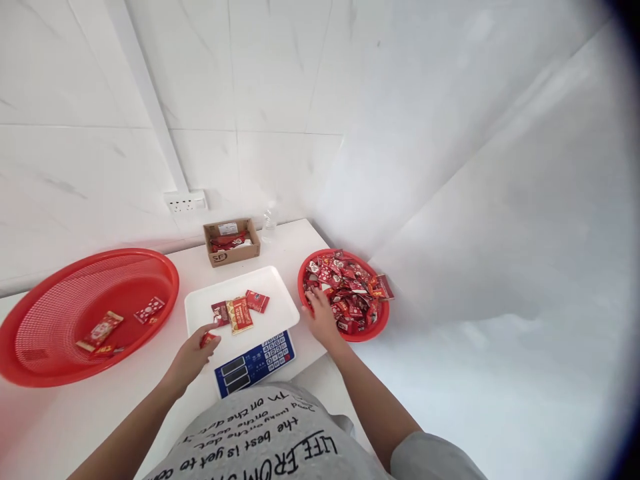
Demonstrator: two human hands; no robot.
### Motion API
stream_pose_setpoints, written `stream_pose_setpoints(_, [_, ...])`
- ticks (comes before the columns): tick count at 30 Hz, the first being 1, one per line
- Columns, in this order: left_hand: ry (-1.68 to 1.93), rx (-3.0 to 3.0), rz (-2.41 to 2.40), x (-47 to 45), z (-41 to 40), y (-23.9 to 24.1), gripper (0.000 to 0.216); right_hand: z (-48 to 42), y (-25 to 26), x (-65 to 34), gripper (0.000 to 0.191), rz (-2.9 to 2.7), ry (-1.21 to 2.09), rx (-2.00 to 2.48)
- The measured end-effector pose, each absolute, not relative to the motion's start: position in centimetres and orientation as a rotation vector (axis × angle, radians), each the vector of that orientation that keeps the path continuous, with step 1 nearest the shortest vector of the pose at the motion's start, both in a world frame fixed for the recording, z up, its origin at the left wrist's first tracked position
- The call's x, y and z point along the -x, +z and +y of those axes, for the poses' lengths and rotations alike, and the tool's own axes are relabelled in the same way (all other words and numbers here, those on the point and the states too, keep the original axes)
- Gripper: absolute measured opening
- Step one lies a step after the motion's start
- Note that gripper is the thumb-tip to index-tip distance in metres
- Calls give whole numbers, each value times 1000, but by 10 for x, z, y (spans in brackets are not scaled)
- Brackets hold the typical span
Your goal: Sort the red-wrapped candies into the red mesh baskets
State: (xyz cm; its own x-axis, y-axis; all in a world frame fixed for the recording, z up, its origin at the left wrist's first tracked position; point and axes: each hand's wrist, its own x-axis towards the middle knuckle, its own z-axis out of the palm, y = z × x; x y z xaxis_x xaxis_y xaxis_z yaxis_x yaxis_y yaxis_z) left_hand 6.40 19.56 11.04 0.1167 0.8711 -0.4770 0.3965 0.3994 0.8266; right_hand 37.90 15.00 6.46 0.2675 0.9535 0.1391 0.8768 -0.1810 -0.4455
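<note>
My left hand (193,357) is closed on a small red snack packet (207,339) at the near left corner of the white scale tray (280,293). Three red packets (239,312) lie on that tray. My right hand (320,317) reaches with fingers spread into the small red basket (373,327), which is heaped with several red packets (350,287). The scale's blue keypad panel (255,363) faces me.
A large red basket (30,360) at the left holds a few packets (100,330). A small cardboard box (231,242) and a clear bottle (269,223) stand by the tiled wall, under a socket (185,201). White sheeting hangs at the right.
</note>
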Motion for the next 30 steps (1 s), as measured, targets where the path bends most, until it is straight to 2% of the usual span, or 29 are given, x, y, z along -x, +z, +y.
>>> stream_pose_setpoints(5, [475, -761, 1343, -53, 165, 119, 52, 119, 61, -466, 46, -1041, -96, 2385])
stream_pose_setpoints(7, [467, -734, 1321, -56, 161, 118, 50, 111, 55, -489, 50, -836, -114, 2438])
stream_pose_setpoints(10, [473, -733, 1279, -67, 162, 118, 48, 106, 45, -510, 59, -703, 128, 2445])
stream_pose_setpoints(12, [476, -734, 1254, -76, 163, 121, 46, 104, 41, -517, 58, -655, 259, 2387])
stream_pose_setpoints(22, [440, -737, 1243, -79, 161, 121, 44, 96, 70, -509, 48, -289, 305, 1836])
stream_pose_setpoints(27, [448, -743, 1259, -78, 160, 121, 44, 127, 92, -460, 40, -533, 711, 1463])
stream_pose_setpoints(30, [454, -763, 1229, -80, 157, 123, 44, 156, 96, -409, 40, -876, 861, 1467])
